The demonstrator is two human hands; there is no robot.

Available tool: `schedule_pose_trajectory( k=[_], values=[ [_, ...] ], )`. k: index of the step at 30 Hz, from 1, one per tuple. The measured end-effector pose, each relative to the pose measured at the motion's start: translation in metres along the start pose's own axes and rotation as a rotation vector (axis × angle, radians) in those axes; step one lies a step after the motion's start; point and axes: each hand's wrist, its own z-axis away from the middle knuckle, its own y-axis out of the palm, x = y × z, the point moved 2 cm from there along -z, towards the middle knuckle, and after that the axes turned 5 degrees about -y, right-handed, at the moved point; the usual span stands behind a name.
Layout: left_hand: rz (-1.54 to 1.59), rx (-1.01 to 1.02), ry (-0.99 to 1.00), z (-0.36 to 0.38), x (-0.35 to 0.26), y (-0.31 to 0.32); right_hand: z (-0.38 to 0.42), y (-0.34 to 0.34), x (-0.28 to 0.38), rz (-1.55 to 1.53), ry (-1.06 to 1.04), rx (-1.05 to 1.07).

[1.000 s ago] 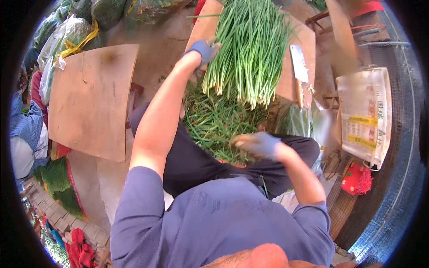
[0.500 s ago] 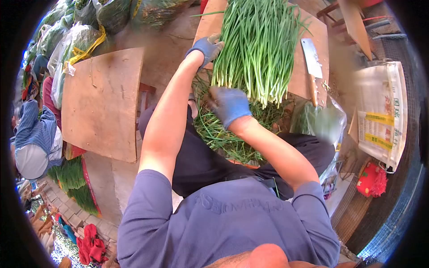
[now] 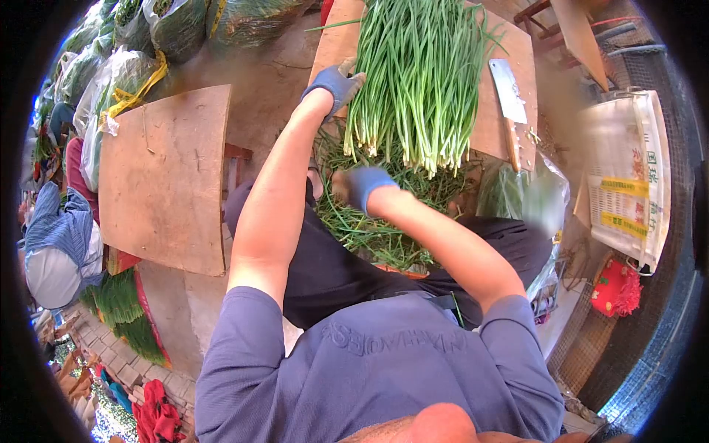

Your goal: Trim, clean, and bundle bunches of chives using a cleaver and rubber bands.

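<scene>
A thick bundle of garlic chives [image 3: 421,81] lies on a wooden board [image 3: 336,44], white stem ends toward me. My left hand [image 3: 336,88], in a blue work glove, rests at the bundle's left edge with thumb and fingers apart. Just below the stem ends is my right hand [image 3: 363,186], also gloved and smeared by motion, its fingers unclear. Under it, loose green trimmings [image 3: 384,232] are heaped between my legs. On the board's right side lies a cleaver [image 3: 508,92] with a wooden handle, small pale scraps near it.
Another wooden board [image 3: 164,181] stands to my left. Beyond it are bagged greens [image 3: 173,29] and a person in a striped blue sleeve [image 3: 55,221]. More chives [image 3: 122,306] lie lower left. On the right are a clear plastic bag [image 3: 543,196], a white printed sack [image 3: 628,184] and a red item [image 3: 614,288].
My right hand has moved slightly down and left, away from the stem ends. My left hand stays at the bundle's left edge. The whole view has shifted slightly.
</scene>
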Motion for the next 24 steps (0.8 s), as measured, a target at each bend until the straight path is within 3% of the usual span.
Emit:
schedule_pose_trajectory(
  k=[3,6,10,12,24],
  values=[
    [-0.035,-0.014,0.022,0.002,0.001,0.001,-0.017,0.005,-0.026,-0.102,0.100,-0.269],
    [0.015,0.008,0.001,-0.001,-0.001,0.006,0.028,-0.010,-0.001,-0.052,0.048,-0.097],
    [0.014,-0.036,0.005,0.018,-0.022,0.009,0.037,-0.063,-0.019,0.508,0.014,-0.705],
    [-0.126,-0.033,0.013,0.008,-0.019,0.023,0.014,-0.069,-0.041,0.662,0.019,-0.763],
    [-0.059,-0.048,0.028,0.010,-0.011,0.017,0.004,-0.072,-0.065,0.644,0.120,-0.678]
  ],
)
